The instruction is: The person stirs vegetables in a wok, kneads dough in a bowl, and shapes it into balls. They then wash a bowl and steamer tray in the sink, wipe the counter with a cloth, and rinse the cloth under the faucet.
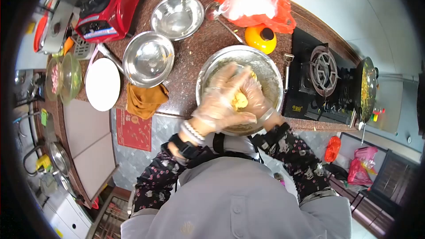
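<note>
A lump of yellow dough-like food lies between my hands above a large steel bowl whose inner wall is smeared with pale residue. My right hand, in a clear plastic glove, cups the lump from the side. Over it reaches my left hand, also gloved, with the fingers stretched and apart; whether its palm touches the lump is hidden. More yellow food shows near the left fingertips. The bowl's bottom is mostly covered by my hands.
Two steel bowls, a white oval plate and a brown cloth sit to the left. Behind the large bowl are a ladle and an orange pot. A gas stove and a pan stand right.
</note>
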`<action>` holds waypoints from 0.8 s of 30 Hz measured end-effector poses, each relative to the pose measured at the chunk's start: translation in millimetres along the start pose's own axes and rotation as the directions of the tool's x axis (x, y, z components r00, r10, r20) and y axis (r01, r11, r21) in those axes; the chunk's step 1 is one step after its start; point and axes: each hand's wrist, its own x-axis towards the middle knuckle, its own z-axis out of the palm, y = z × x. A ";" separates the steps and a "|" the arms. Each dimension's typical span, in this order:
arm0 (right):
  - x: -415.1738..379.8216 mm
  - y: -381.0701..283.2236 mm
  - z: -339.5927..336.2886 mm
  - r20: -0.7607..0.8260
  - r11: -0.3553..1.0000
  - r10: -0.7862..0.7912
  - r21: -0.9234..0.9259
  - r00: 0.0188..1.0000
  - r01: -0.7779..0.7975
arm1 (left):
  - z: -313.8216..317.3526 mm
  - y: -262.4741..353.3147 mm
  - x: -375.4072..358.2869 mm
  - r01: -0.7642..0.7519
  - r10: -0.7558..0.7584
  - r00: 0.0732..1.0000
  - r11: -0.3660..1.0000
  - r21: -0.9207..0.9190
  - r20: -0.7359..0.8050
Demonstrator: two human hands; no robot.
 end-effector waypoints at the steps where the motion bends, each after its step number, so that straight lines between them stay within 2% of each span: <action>1: -9.2 2.0 2.0 -0.058 0.997 -0.056 0.057 0.997 0.059 | 11.9 3.7 2.9 0.038 -0.036 0.999 0.997 -0.060 0.038; 2: -16.9 4.1 5.2 -0.115 0.988 -0.121 0.087 0.986 0.131 | 19.3 0.9 8.8 -0.018 0.021 0.999 0.996 -0.085 0.025; 4: -18.5 8.8 -0.6 -0.176 0.975 -0.185 -0.155 0.967 0.158 | 29.9 -3.8 21.3 -0.124 0.126 0.992 0.983 -0.137 0.009; 7: -22.3 -17.3 10.3 -0.271 0.921 -0.316 -0.320 0.909 0.225 | 31.7 13.6 32.7 -0.059 0.050 0.998 0.949 -0.310 -0.037; 8: -22.9 -25.9 13.9 -0.299 0.898 -0.357 -0.372 0.885 0.237 | 29.2 20.1 36.8 0.048 -0.048 0.999 0.907 -0.419 0.012; 10: -18.6 -17.3 13.9 -0.373 0.832 -0.470 -0.489 0.800 0.261 | 22.4 35.3 44.9 0.223 -0.234 0.969 0.666 -0.712 0.084; 11: -22.5 -16.1 10.6 -0.341 0.859 -0.440 -0.430 0.830 0.279 | 21.6 39.4 47.5 0.292 -0.319 0.937 0.497 -0.817 0.141; 12: -27.1 -24.5 5.5 -0.302 0.880 -0.416 -0.371 0.858 0.296 | 21.8 36.5 53.0 0.219 -0.287 0.956 0.577 -0.787 0.055; 13: -31.0 -28.6 -1.3 -0.256 0.897 -0.396 -0.311 0.882 0.313 | 23.5 28.3 55.6 0.262 -0.346 0.933 0.454 -0.852 0.103; 15: -43.3 -15.5 -11.6 -0.195 0.845 -0.323 -0.500 0.926 0.189 | 24.7 16.0 59.4 0.320 -0.447 0.869 0.179 -0.930 0.212; 16: -47.9 -14.4 -12.5 -0.175 0.803 -0.268 -0.583 0.947 0.120 | 24.0 25.4 62.0 0.357 -0.540 0.807 0.127 -0.925 0.237; 17: -50.5 -14.4 -13.2 -0.159 0.748 -0.209 -0.662 0.965 0.053 | 24.6 20.6 63.0 0.357 -0.535 0.810 0.123 -0.926 0.241; 18: -51.9 -18.6 -15.0 -0.096 0.750 0.021 -0.657 0.995 -0.079 | 25.4 17.0 64.9 0.355 -0.531 0.812 0.118 -0.927 0.243; 19: -53.2 -21.8 -15.5 -0.101 0.667 -0.023 -0.742 0.995 -0.060 | 25.4 15.0 66.0 0.351 -0.529 0.813 0.111 -0.930 0.244; 20: -54.3 -23.9 -15.8 -0.101 0.574 -0.068 -0.818 0.993 -0.044 | 28.6 15.3 65.7 0.381 -0.627 0.742 0.102 -0.919 0.238; 21: -54.4 -24.6 -16.6 -0.095 0.471 -0.112 -0.882 0.989 -0.032 | 29.8 10.1 63.9 0.367 -0.664 0.710 0.063 -0.928 0.235; 23: -45.7 -23.8 -22.0 -0.152 0.706 -0.284 -0.702 0.947 0.099 | 37.4 -17.1 54.0 0.331 -0.729 0.643 -0.012 -0.944 0.234; 24: -41.6 -31.9 -20.0 -0.219 0.810 -0.336 -0.564 0.916 0.162 | 39.4 -33.7 45.9 0.407 -0.725 0.631 0.008 -0.913 0.275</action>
